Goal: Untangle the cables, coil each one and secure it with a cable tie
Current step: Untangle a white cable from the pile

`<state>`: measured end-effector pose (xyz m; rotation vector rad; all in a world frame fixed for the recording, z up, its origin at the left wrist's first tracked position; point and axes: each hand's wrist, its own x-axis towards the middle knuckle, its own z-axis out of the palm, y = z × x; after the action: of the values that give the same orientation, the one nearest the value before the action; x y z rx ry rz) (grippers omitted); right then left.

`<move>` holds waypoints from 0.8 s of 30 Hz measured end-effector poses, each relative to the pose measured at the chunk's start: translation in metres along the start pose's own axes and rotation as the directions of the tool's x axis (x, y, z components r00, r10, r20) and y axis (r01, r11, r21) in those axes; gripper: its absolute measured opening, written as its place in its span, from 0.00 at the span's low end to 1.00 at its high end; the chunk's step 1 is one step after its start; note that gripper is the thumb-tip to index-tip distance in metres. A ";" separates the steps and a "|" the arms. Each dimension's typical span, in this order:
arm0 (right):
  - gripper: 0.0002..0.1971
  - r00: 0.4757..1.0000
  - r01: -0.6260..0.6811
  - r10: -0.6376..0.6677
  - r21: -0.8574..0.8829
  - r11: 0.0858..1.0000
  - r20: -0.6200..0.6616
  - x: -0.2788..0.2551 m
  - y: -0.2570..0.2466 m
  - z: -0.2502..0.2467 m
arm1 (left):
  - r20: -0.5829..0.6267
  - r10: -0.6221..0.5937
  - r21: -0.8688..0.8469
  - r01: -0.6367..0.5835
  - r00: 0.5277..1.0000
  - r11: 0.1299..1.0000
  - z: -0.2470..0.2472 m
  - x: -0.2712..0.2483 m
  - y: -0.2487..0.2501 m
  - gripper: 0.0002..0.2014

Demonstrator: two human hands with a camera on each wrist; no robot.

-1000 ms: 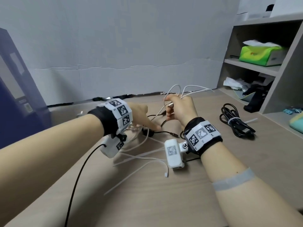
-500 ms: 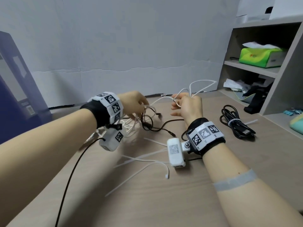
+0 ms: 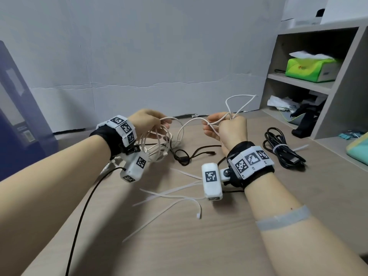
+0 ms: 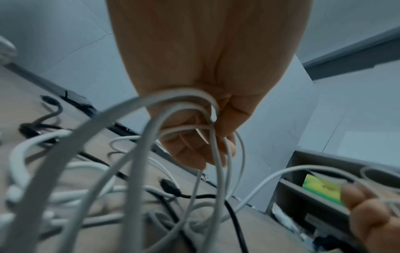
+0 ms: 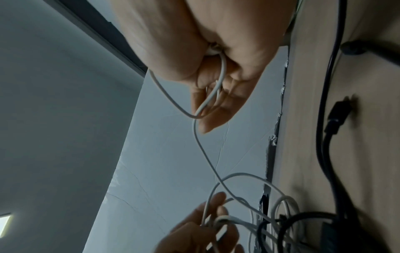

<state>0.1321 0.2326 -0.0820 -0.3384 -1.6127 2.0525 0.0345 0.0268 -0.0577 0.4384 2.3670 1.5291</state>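
My left hand (image 3: 151,124) is raised above the desk and grips several loops of white cable (image 3: 159,140), which hang from its curled fingers (image 4: 194,150). My right hand (image 3: 225,126) grips another stretch of the same white cable (image 5: 220,80), and a loop (image 3: 239,102) sticks up above its fist. A white strand sags between the two hands. A loose black cable (image 3: 189,154) lies on the desk under them. Several white cable ties (image 3: 171,196) lie in front of the hands. A coiled black cable (image 3: 280,148), bound with a tie, rests to the right.
A shelf unit (image 3: 338,108) stands at the right with a green tissue box (image 3: 310,68) and clutter. A dark blue box (image 3: 18,108) is at the left. A grey wall backs the wooden desk (image 3: 199,246). A black wire (image 3: 79,216) runs from my left wrist camera.
Both hands have lifted off the desk with the white cable, the left one pulling loops up out of the tangle. The black cable has stayed on the desk.
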 end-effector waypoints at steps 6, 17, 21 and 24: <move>0.21 1.000 -0.001 0.001 -0.027 1.000 -0.016 -0.003 -0.001 -0.001 | -0.164 0.158 0.823 0.046 0.974 0.566 0.012 -0.001 0.008 0.27; 0.21 0.998 0.059 -0.059 0.003 0.998 -0.008 -0.004 -0.003 0.000 | 0.118 0.185 0.897 -0.185 0.976 0.402 0.056 -0.002 0.022 0.10; 0.21 0.999 0.051 -0.051 -0.036 0.998 -0.002 -0.004 -0.004 0.001 | 0.071 0.128 0.912 -0.116 0.989 0.394 0.048 0.001 0.025 0.15; 0.20 1.000 0.005 -0.004 -0.075 0.997 0.015 -0.006 -0.002 0.001 | 0.024 0.205 0.915 -0.104 0.979 0.389 0.042 -0.004 0.039 0.15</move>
<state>0.1373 0.2292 -0.0801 -0.3463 -1.7006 1.9995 0.0584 0.0757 -0.0383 0.8337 3.1320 0.0473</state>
